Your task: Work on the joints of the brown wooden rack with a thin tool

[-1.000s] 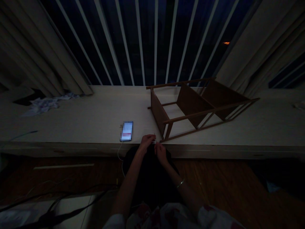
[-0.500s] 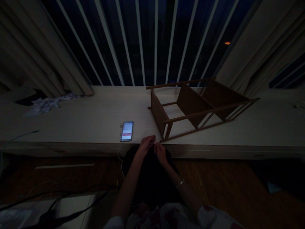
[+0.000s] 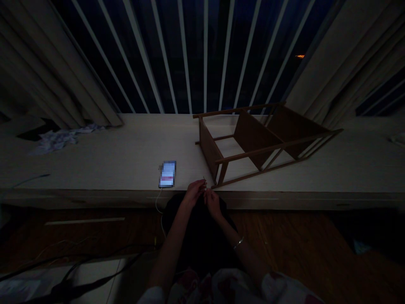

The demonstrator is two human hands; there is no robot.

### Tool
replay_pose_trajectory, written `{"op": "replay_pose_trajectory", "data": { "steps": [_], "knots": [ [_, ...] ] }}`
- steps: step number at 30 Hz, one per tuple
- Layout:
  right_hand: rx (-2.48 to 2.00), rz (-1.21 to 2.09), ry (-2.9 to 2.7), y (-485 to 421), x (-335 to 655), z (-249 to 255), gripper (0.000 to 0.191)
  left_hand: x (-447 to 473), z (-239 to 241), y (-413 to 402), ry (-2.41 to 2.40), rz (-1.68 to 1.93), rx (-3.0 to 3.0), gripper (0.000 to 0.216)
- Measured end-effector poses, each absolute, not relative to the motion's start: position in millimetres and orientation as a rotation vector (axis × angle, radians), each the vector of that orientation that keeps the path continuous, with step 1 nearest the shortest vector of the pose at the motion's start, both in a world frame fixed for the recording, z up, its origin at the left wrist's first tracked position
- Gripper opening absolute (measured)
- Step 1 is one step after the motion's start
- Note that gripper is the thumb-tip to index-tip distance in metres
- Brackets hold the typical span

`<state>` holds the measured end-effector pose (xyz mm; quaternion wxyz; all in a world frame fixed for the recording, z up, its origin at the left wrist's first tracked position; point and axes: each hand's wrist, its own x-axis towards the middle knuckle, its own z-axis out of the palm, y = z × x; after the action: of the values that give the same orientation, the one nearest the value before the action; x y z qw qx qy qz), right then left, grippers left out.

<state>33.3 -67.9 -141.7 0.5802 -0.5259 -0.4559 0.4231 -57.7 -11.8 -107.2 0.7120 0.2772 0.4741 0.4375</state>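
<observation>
Close together at the ledge's front edge, both my hands pinch a small thin thing, too dark and tiny to name. Out of the top of my left hand (image 3: 194,191) pokes its slim tip, the fingers closed around it. My right hand (image 3: 212,199) is closed too, its fingertips just below and right of the left ones. Just beyond them lies a brown wooden rack (image 3: 257,156) on its side, its near corner close to my fingers. To the left, a lit phone (image 3: 167,174) rests on the ledge with a white cable (image 3: 157,203) running down from it.
The pale ledge (image 3: 126,156) runs beneath a barred window (image 3: 205,55) with curtains (image 3: 79,76) at both sides. Crumpled paper or cloth (image 3: 57,139) lies at the left. Dark straps and cables (image 3: 72,274) cross a pale surface at lower left. The room is dim.
The view has shifted very slightly. Both hands keep nearly the same pose with the small thing between them; the rack and phone stay in place.
</observation>
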Motion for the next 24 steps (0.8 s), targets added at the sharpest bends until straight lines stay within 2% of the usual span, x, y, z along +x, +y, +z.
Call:
{"op": "replay_pose_trajectory", "data": {
  "steps": [24],
  "knots": [
    [-1.249, 0.974, -1.068, -71, 34, -138, 0.04, -55, -112, -10, 1.06, 0.969, 0.676, 0.031]
  ]
}}
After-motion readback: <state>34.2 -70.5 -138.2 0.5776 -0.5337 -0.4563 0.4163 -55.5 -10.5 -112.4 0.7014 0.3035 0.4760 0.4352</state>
